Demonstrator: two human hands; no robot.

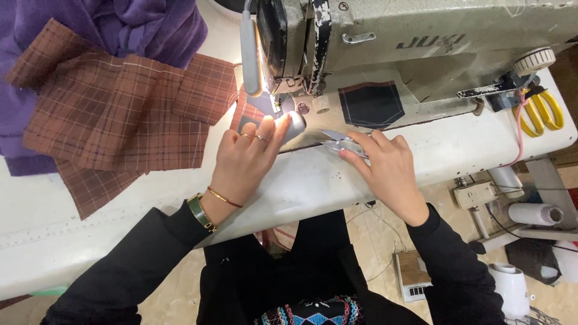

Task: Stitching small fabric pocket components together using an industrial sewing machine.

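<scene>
left hand (245, 157) on fabric, right hand (385, 165) perhaps holding thread snips (338, 142)

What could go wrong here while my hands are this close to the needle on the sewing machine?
Your left hand presses the small fabric piece right beside the needle area, so a fingertip could slide under it. Your right hand holds small metal snips with the tips toward your left hand, so a slip might nick it. The plaid fabric pieces lie loosely piled beside the machine and could snag or get pulled in.
</scene>
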